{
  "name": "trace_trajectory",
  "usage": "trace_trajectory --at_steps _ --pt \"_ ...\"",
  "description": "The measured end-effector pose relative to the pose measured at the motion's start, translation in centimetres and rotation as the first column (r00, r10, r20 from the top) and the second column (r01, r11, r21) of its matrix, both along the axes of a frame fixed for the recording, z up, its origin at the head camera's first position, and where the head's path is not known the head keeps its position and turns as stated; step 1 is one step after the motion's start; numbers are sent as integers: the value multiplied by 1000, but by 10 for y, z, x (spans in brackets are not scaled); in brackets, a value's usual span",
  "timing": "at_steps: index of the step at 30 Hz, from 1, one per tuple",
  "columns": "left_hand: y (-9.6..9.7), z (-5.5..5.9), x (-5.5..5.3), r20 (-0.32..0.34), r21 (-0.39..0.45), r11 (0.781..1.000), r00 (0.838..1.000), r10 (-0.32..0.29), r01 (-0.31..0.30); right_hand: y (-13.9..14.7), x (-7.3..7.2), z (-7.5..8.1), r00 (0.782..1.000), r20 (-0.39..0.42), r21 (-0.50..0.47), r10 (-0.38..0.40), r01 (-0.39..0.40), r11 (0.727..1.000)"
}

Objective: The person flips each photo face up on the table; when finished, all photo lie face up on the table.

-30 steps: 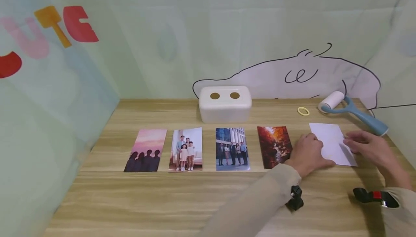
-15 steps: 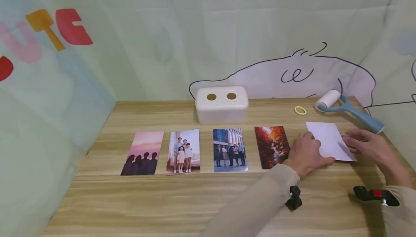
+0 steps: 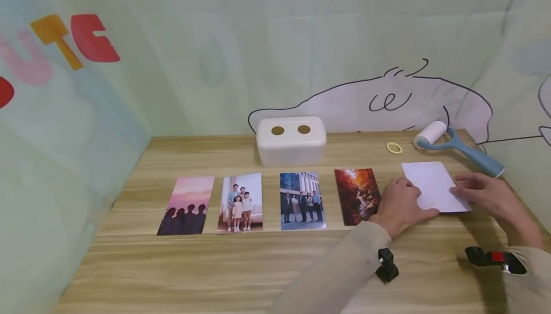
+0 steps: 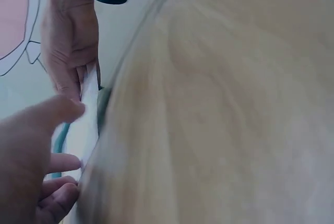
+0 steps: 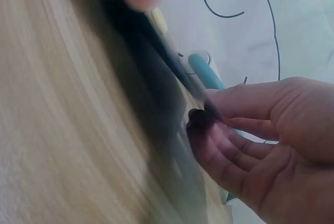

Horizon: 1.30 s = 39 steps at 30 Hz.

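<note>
A white-backed photo (image 3: 435,185) lies at the right of the table, its blank side up. My right hand (image 3: 490,194) pinches its right edge, thumb above and fingers beneath, as the right wrist view shows; the underside looks dark there, with a shadow under it. At the left edge of this photo rests my left hand (image 3: 400,204), its thumb spread toward the near edge. In the left wrist view the left fingertips (image 4: 68,162) are right at the sheet's edge. Just left of that hand lies an autumn-stream photo (image 3: 356,192), one corner overlapped by it.
Further left in the same row are a business-group photo (image 3: 302,199), a family photo (image 3: 241,201) and a sunset-silhouette photo (image 3: 187,204). Behind them stands a white box (image 3: 292,149) with two holes. A yellow ring (image 3: 393,148) and a blue-handled lint roller (image 3: 465,147) lie back right.
The near edge of the white-backed photo has shifted slightly away from me, with the right hand still pinching it. Both hands otherwise stay nearly in place; the head view has turned a little.
</note>
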<state>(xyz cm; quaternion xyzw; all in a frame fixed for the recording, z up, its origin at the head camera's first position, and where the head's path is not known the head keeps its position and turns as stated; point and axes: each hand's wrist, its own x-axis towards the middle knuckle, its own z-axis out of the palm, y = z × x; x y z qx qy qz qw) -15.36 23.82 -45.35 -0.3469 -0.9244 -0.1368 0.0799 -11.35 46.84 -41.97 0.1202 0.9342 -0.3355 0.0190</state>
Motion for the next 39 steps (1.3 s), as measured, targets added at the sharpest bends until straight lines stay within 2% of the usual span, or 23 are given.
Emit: trace_trajectory --at_steps 3,5,10,13,15,17,19,21,24,26,29,31,33,34,37,39 --pt "-2 0 1 -15 7 1000 1000 -6 6 -4 1 0 999 -40 -8 -21 21 1000" --pt "-4 0 1 5 28 1000 1000 -5 4 -7 1 1 997 -66 -17 -28 27 999" --pt "-9 1 0 123 138 990 992 -16 -1 -15 2 7 992 -119 -114 -42 28 993" --pt "-12 2 -1 201 241 970 979 -33 -16 -20 3 14 991 -128 -181 -46 22 983" --pt "-14 2 -1 277 337 940 959 -56 -43 -24 3 18 992 -125 -220 -34 6 975" --pt "-15 3 -2 372 444 892 924 -92 -89 -29 2 21 993 -114 -242 -20 -8 970" --pt "-16 4 -2 468 552 820 871 -152 -154 -33 1 24 995 -105 -263 3 -30 964" --pt "-16 6 -2 536 628 745 819 -205 -225 -36 0 27 995 -93 -279 33 -58 958" --pt "-16 10 -2 590 691 652 765 -258 -313 -40 -2 29 994 -79 -289 72 -92 953" --pt "-15 13 -1 616 713 598 735 -285 -366 -44 -3 29 992 -77 -285 97 -115 952" --pt "-14 17 0 646 743 492 676 -354 -453 -51 -4 29 988 -97 -279 119 -142 950" --pt "-13 19 1 652 755 419 643 -402 -503 -55 -4 29 983 -118 -288 139 -167 943" --pt "-13 20 1 645 764 356 624 -441 -538 -57 -4 29 979 -134 -299 151 -185 936" --pt "-13 20 1 643 765 333 619 -451 -551 -58 -4 30 977 -141 -304 158 -194 933" --pt "-13 21 1 638 763 281 604 -477 -582 -60 -3 30 975 -148 -288 168 -205 935" --pt "-14 21 0 644 756 273 600 -475 -595 -61 -3 30 972 -151 -271 178 -214 938"
